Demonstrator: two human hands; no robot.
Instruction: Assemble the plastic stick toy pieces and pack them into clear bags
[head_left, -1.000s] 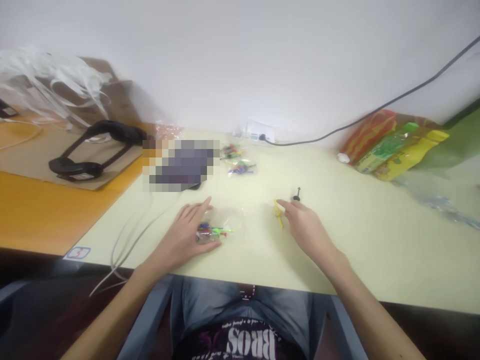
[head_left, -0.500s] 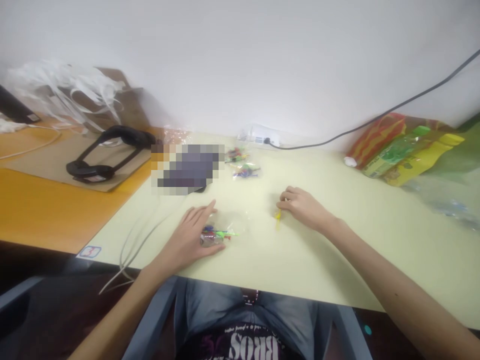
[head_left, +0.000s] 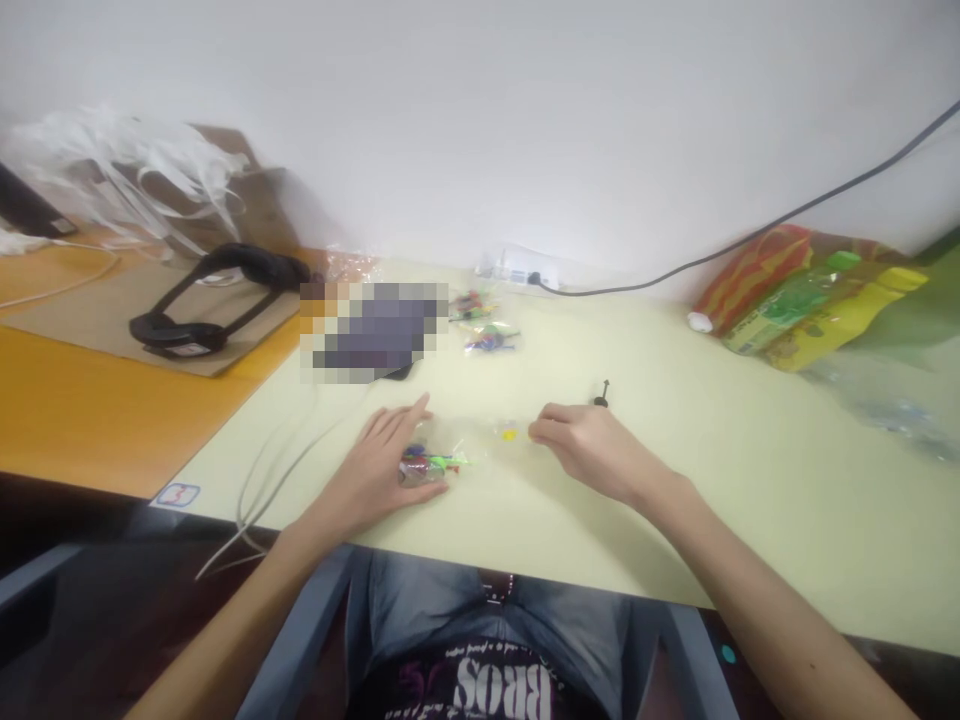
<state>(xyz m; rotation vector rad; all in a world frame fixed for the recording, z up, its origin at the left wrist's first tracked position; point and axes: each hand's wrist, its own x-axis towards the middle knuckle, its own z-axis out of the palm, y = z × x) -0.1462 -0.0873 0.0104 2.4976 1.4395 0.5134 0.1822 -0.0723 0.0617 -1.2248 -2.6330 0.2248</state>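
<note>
My left hand (head_left: 382, 455) lies on the table with thumb and fingers apart, around a clear plastic bag (head_left: 461, 450). Small coloured plastic pieces (head_left: 426, 466) in blue, green and red show in the bag. To the right, my right hand (head_left: 581, 445) is closed in a pinch on a small yellow plastic piece (head_left: 510, 435), whose blurred end points toward the bag. Just behind the right hand stands a small black arrow-tipped piece (head_left: 605, 390), its lower part hidden by the knuckles.
Farther back lie two clear bags of coloured pieces (head_left: 491, 338), beside a pixelated dark object (head_left: 379, 330). A power strip (head_left: 517, 268) sits by the wall with a black cable. Snack packets (head_left: 817, 310) stand at right. A black headset-like frame (head_left: 217, 300) and white cables (head_left: 262, 490) are at left.
My right hand has moved left and nearer to me with the yellow piece, toward the bag. The black piece behind it has come into view. My left hand has hardly moved.
</note>
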